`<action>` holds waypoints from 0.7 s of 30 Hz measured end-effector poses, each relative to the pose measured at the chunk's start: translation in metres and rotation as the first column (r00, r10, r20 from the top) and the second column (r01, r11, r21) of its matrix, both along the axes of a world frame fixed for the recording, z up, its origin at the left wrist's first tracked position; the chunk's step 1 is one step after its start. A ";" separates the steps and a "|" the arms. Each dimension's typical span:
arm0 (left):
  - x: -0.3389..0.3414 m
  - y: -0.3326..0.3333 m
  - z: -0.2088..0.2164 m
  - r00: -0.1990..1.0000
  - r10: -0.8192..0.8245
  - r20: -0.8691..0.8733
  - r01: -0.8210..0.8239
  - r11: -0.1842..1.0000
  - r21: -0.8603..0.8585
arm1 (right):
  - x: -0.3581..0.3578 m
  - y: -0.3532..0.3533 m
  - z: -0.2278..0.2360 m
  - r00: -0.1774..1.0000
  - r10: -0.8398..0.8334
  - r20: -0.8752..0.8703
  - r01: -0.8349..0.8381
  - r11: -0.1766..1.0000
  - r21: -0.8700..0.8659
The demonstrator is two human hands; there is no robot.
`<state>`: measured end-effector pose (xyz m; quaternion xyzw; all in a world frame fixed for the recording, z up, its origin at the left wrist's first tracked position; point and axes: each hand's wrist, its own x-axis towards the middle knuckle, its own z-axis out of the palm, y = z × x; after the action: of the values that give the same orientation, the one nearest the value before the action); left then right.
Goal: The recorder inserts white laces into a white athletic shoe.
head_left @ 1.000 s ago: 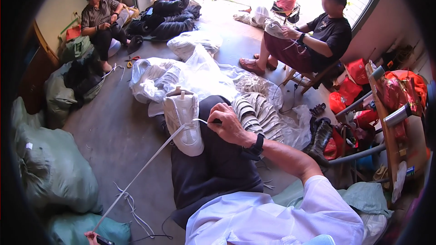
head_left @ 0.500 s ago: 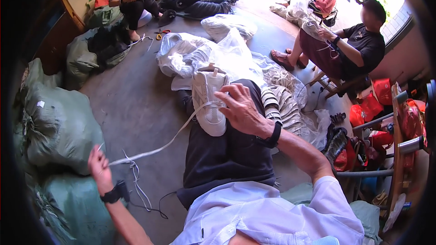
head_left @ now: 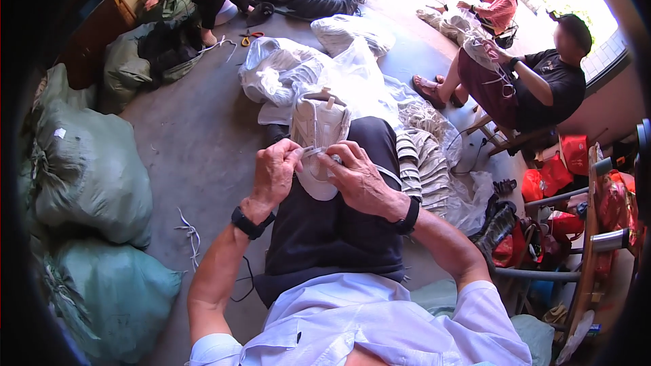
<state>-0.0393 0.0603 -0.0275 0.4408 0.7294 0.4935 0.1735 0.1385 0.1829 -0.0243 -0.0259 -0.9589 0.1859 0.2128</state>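
A white sneaker (head_left: 320, 120) rests on my dark trousers, toe toward me. My left hand (head_left: 274, 171) is at the left side of the shoe, thumb and fingers pinched on a white shoelace (head_left: 312, 152) that crosses the lower eyelets. From the right, my right hand (head_left: 359, 181) reaches over the front of the shoe, its fingertips closed on the same lace. A stretch of white lace also shows to the right of that hand. The fingers hide part of the toe and the lowest lace holes.
Clear plastic bags of shoes (head_left: 285, 71) lie beyond my knees, with a stack of pale shoes (head_left: 424, 163) at the right. Green sacks (head_left: 95, 169) line the left. Loose laces (head_left: 192, 238) lie on the floor. A rack (head_left: 590, 230) stands right; three people sit farther off.
My left hand has come from far left, where it held the lace stretched out, to the shoe. My right hand's fingers have closed in on the lace. The view has shifted slightly.
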 end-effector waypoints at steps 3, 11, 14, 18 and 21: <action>-0.001 0.001 -0.002 0.999 0.002 -0.042 -0.004 0.999 -0.035 | -0.001 0.000 -0.001 1.000 0.010 -0.013 -0.010 1.000 -0.015; 0.000 -0.002 0.007 0.991 0.000 -0.134 0.002 1.000 0.010 | 0.001 0.000 -0.004 0.999 0.014 -0.030 -0.016 0.998 -0.060; -0.004 0.004 0.009 0.997 -0.025 -0.073 0.023 0.999 -0.034 | 0.000 0.000 -0.003 0.999 0.018 -0.035 -0.020 0.997 -0.074; -0.005 0.016 0.008 1.000 -0.023 -0.009 0.023 0.998 -0.067 | 0.000 0.003 -0.002 0.999 0.016 -0.042 -0.020 0.997 -0.081; -0.004 0.018 0.004 0.955 -0.034 -0.295 0.045 0.999 0.030 | -0.001 0.001 0.000 1.000 -0.008 -0.024 0.006 0.998 -0.065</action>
<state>-0.0429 0.0782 -0.0238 0.5268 0.7290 0.4322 0.0648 0.1371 0.1842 -0.0240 -0.0338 -0.9496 0.2164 0.2243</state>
